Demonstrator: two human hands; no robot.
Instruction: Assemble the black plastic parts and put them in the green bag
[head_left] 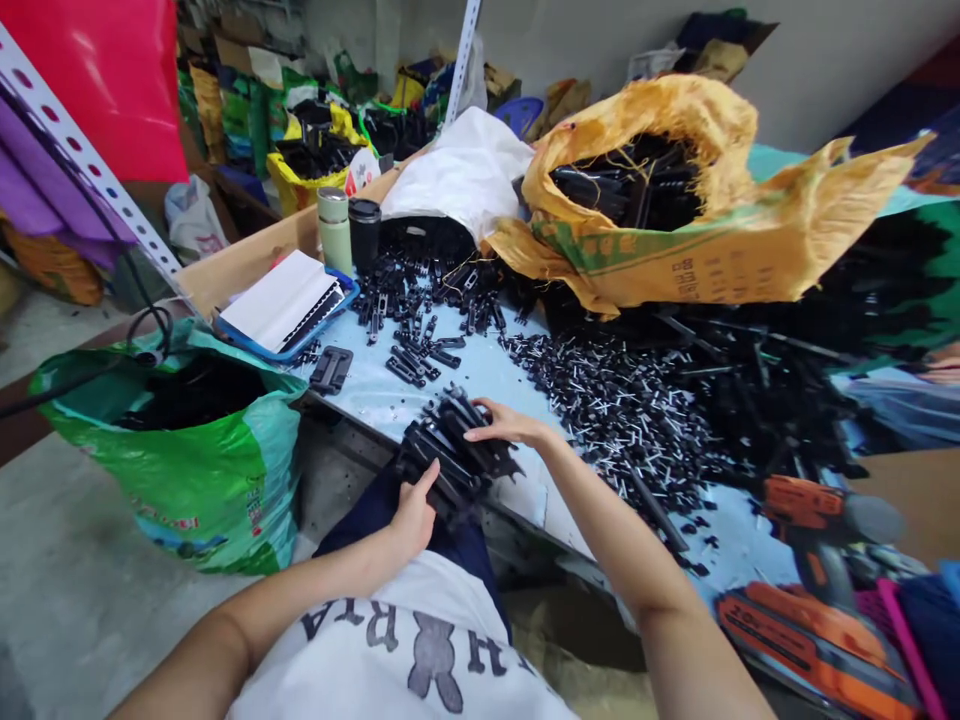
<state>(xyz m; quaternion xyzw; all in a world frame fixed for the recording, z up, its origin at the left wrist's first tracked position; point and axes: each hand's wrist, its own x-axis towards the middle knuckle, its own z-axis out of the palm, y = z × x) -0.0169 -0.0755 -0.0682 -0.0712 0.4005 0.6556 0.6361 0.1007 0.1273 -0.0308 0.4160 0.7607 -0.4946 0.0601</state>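
Observation:
Over the table's near edge, between my two hands, is a bundle of black plastic parts [450, 440]. My left hand [412, 512] grips the bundle from below left, thumb along its side. From the right, my right hand [501, 422] is closed over its upper end. The parts are long and ridged; their exact kind does not show. Just beyond lies a flat black plate-like part [331, 370], with several small black link-shaped pieces [420, 355] on the light blue tabletop [480, 368]. Right of these spreads a heap of small black pieces with metal pins [615, 400].
A green bag [187, 470] of black parts stands at left. A notebook [281, 300], a green flask [334, 230] and a black cup [364, 235] sit behind. A torn yellow sack [720, 255] rests at back right. An orange power drill [817, 560] lies at right.

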